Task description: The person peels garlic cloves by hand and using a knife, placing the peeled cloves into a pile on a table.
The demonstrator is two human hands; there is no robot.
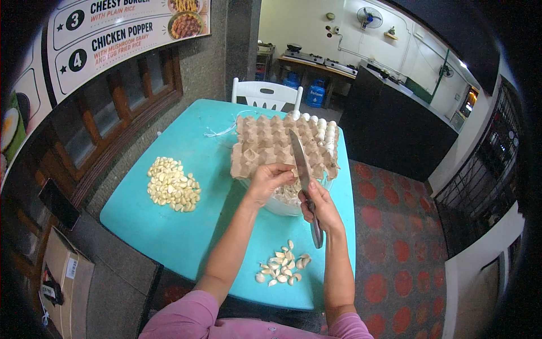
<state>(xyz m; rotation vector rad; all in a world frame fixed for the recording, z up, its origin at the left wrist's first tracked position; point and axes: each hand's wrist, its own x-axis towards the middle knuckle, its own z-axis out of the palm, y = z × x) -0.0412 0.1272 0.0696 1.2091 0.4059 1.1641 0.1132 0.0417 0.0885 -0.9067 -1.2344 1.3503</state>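
My left hand [271,182] pinches a small garlic clove [294,172] beside the blade of a kitchen knife [301,159]. The knife's dark handle is in my right hand [321,205], blade pointing up and away from me. Both hands are above a clear plastic bowl [281,208] of garlic skins [290,194]. A heap of peeled garlic cloves [173,184] lies on the turquoise table [178,237] at the left. Unpeeled cloves [283,265] lie near the front edge, below my hands.
Cardboard egg trays [271,140] with white eggs [330,133] along the right and far sides stand behind the bowl. White string [220,133] lies left of them. A white plastic chair [266,96] is at the far edge. A cardboard box [65,284] stands at the lower left.
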